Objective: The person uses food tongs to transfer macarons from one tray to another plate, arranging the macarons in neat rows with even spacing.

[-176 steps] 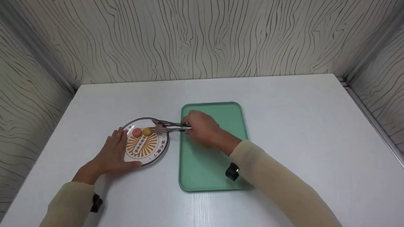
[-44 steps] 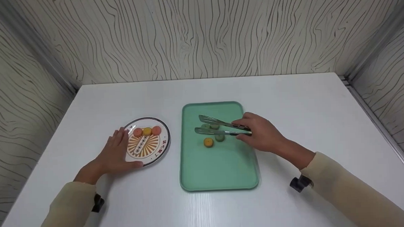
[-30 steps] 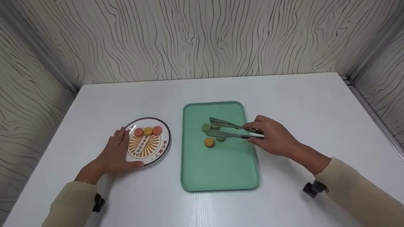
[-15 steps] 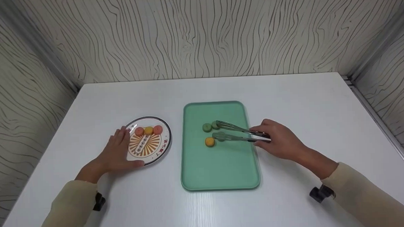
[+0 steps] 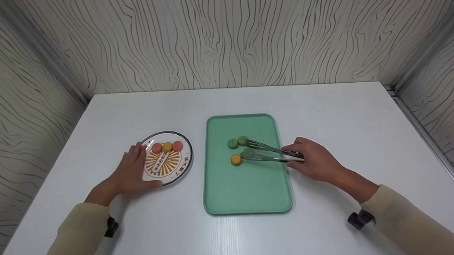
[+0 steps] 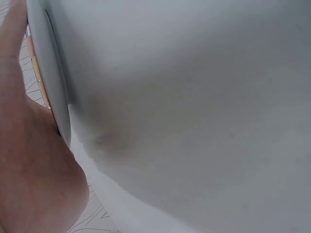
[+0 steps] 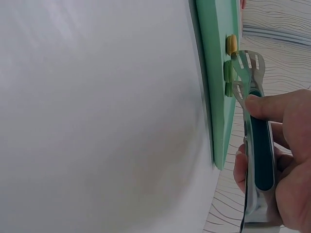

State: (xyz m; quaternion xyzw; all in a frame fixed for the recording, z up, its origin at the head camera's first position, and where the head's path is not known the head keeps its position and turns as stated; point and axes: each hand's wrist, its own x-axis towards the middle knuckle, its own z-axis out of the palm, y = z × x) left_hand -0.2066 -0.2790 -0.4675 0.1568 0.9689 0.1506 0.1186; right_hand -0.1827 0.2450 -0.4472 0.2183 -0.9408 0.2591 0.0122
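Tongs (image 5: 265,158) pinched in right hand (image 5: 320,162) above tray (image 5: 248,191), left hand (image 5: 127,170) spread against plate (image 5: 184,149); white table (image 5: 324,112), walls (image 5: 224,40) perhaps wood-grain print

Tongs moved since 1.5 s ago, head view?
Yes. Against the green tray, the tongs shifted rightward and slightly toward its near edge.

Shiny metal tongs (image 7: 261,145); glossy plate (image 5: 164,138); smooth matt tray (image 5: 246,189).
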